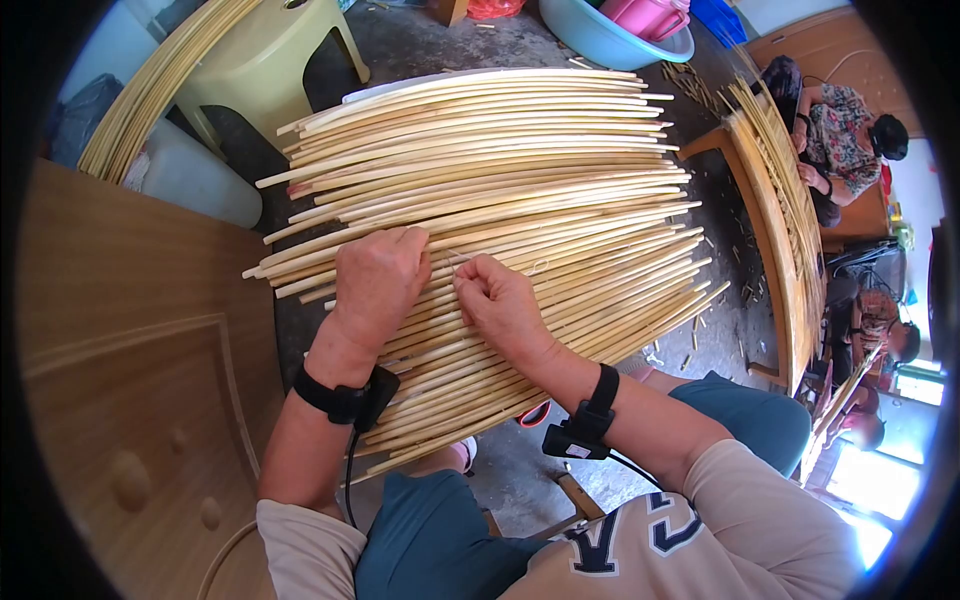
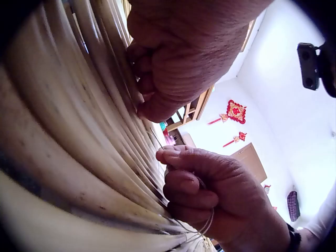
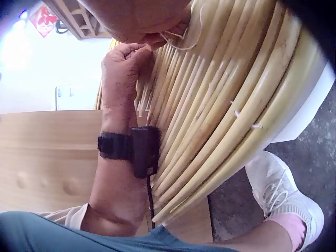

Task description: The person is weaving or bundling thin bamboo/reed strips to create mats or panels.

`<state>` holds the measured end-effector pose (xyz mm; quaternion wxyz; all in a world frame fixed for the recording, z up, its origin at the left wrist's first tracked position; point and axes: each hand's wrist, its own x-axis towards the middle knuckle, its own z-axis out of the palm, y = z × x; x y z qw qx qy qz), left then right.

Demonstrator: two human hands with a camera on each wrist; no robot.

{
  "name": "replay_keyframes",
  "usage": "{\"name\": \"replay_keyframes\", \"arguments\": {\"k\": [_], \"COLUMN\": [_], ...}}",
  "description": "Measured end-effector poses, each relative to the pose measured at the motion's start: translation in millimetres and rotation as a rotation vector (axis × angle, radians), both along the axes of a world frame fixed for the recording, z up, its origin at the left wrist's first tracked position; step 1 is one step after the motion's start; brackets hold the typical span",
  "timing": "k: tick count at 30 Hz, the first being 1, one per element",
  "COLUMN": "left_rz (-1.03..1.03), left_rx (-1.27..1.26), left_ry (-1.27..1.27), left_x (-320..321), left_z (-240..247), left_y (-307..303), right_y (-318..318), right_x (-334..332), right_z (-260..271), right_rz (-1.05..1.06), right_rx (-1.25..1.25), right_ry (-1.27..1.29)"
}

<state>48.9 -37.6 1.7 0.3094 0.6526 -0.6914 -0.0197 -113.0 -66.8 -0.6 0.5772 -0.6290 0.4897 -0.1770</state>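
Thin pale peeled sticks (image 1: 480, 215) lie side by side in a wide layer in front of me, like a mat. My left hand (image 1: 383, 280) is curled over the sticks left of the middle, its fingertips gripping down at one stick in the left wrist view. Just to its right, my right hand (image 1: 503, 305) pinches a thin thread (image 2: 211, 223) between thumb and forefinger. A short taut length of it runs from those fingertips towards the left hand, and a slack loop hangs below the right hand. The left fingertips are partly hidden in the head view.
A wooden panel (image 1: 140, 330) stands close on the left. Behind are a cream stool (image 1: 255, 75) and a bundle of sticks (image 1: 150, 85). A blue basin (image 1: 600, 35) sits at the back. On the right, other people sit around a wooden bench (image 1: 765, 240) with more sticks.
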Motion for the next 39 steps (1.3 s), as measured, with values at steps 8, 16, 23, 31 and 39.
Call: {"name": "replay_keyframes", "arguments": {"k": [8,16,23,31,39], "left_rz": [0.006,0.019,0.017,-0.024,-0.083], "left_rx": [0.008,-0.04,-0.029,-0.077,-0.117], "left_ry": [-0.031,0.004,0.063,0.142,0.156], "left_x": [-3.4,-2.0,-2.8,-8.1,-7.8], "left_z": [0.0,11.4,13.9,5.1,3.7], "left_y": [-0.3,-0.8,-1.0,-4.2,-4.8], "right_y": [-2.3,-1.0,0.7,1.6,1.0], "right_x": [-0.1,-3.8,-4.9,-4.3,-1.9], "right_z": [-4.7,-4.2,-4.2,-6.1,-4.7], "right_rz": [-0.054,-0.034,-0.046,-0.078,-0.144], "right_rx": [0.076,0.117,0.13,0.105,0.186], "right_ry": [-0.063,-0.116,-0.127,-0.136,-0.198]}}
